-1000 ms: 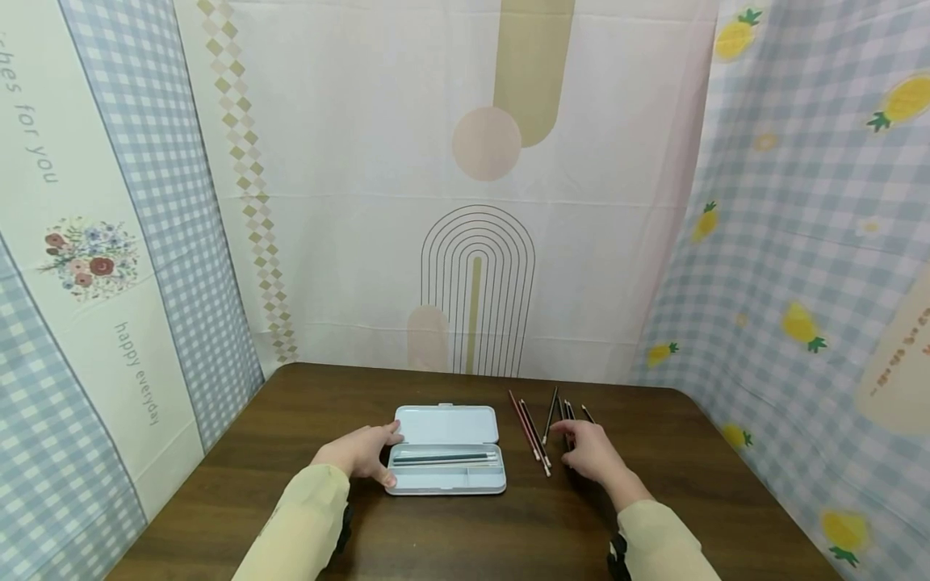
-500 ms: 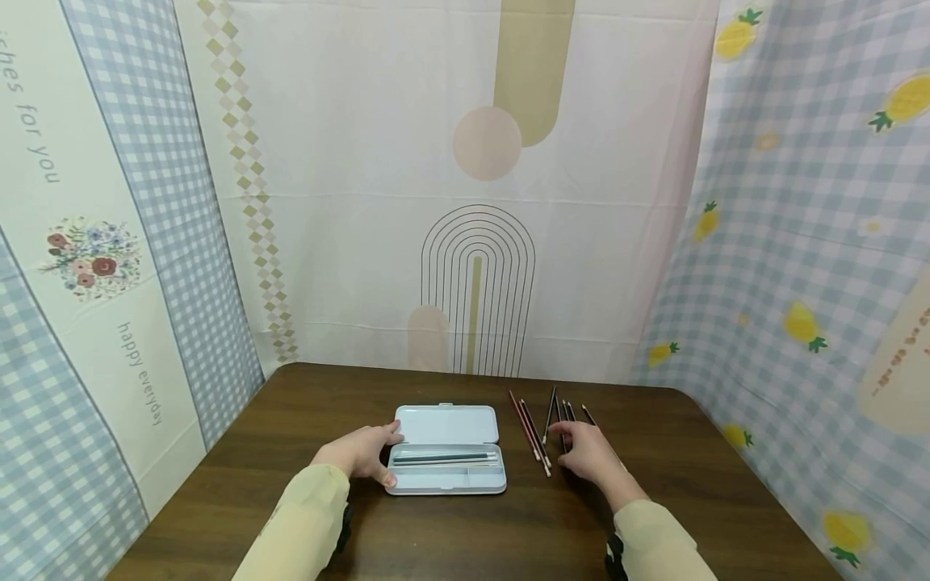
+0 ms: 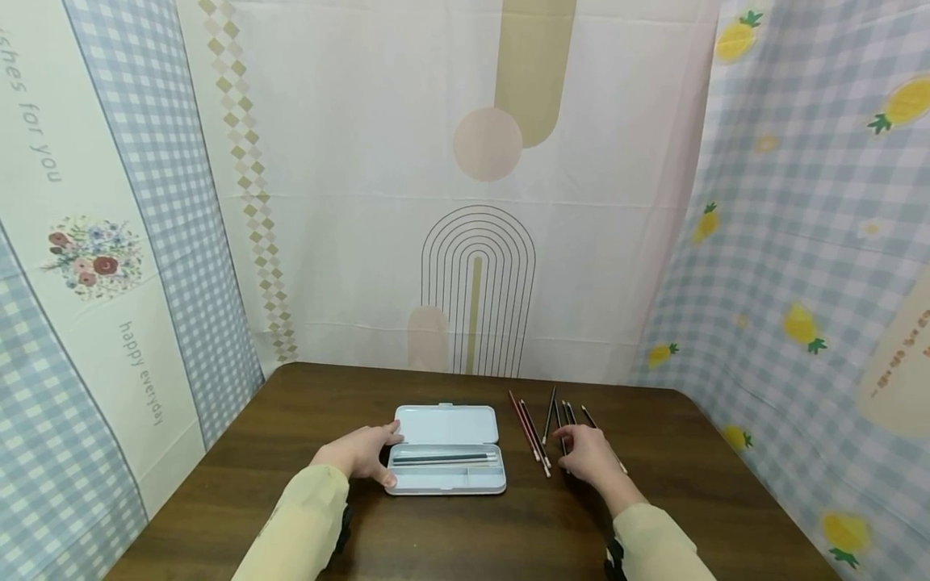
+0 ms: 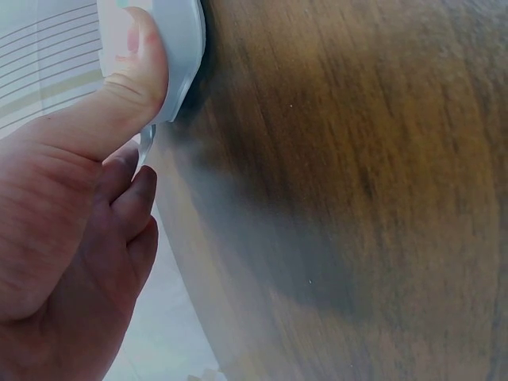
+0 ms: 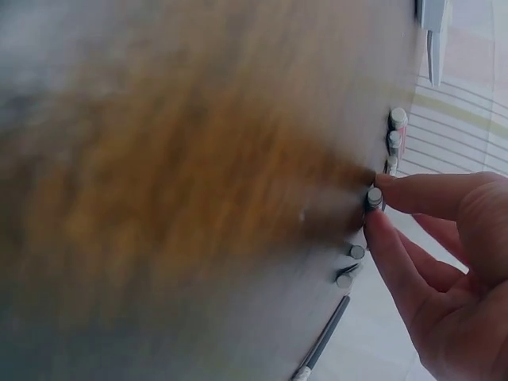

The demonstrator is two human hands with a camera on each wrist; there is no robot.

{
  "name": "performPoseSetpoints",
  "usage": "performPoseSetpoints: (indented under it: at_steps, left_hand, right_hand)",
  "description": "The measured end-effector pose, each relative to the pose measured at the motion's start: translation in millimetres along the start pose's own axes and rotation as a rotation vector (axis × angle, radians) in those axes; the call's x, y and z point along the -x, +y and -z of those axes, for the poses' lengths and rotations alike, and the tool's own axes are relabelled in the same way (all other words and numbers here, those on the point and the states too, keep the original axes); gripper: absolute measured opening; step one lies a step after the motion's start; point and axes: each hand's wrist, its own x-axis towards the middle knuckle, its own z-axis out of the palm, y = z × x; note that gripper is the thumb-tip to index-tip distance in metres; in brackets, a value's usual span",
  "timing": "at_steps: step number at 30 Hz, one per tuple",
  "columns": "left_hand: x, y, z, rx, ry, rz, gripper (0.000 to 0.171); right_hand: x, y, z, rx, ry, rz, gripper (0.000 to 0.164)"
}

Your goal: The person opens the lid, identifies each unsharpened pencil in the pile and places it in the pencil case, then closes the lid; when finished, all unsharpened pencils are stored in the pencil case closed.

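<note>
A pale blue pencil case (image 3: 446, 489) lies with its lid (image 3: 446, 424) folded back. Dark and light pencils (image 3: 443, 459) rest in its rear compartment. My left hand (image 3: 358, 453) holds the case at its left end, thumb on the base and a fingertip at the lid; in the left wrist view the thumb (image 4: 135, 79) lies over the corner. To the right, my right hand (image 3: 592, 461) is among loose pencils. Its thumb and finger pinch one pencil (image 5: 375, 198) near the white end, seen end-on in the right wrist view. The hand partly covers that pencil.
Red and dark pencils (image 3: 534, 436) lie between the case and my right hand. Another pencil (image 3: 589, 415) reaches past the hand's right side. The brown table (image 3: 465, 541) has curtains (image 3: 349, 282) behind it and at both sides.
My right hand has shifted slightly left and now pinches a pencil. More of the rightmost pencil shows beside the wrist. The left hand and the case have stayed put.
</note>
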Motion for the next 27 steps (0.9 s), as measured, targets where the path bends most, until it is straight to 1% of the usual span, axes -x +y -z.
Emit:
performPoseSetpoints:
  at_steps: [5,10,18,27]
  left_hand:
    - [1.1,1.9,3.4,-0.002,0.002,-0.001,0.082]
    - [0.3,2.8,1.9,-0.005,0.003,0.002,0.082]
    - [-2.2,2.4,-2.0,0.003,0.009,0.022,0.082]
    - [-5.9,2.2,-1.7,-0.005,0.013,0.026,0.083]
  right_hand:
    - [1.6,-1.1,-0.1,0.008,0.019,-0.002,0.039]
    - [3.4,0.0,-1.1,0.010,0.049,-0.010,0.039]
    - [3.8,2.3,-0.3,-0.015,0.061,-0.070,0.039]
    - [0.5,4.8,3.6,-0.011,0.071,-0.103,0.034]
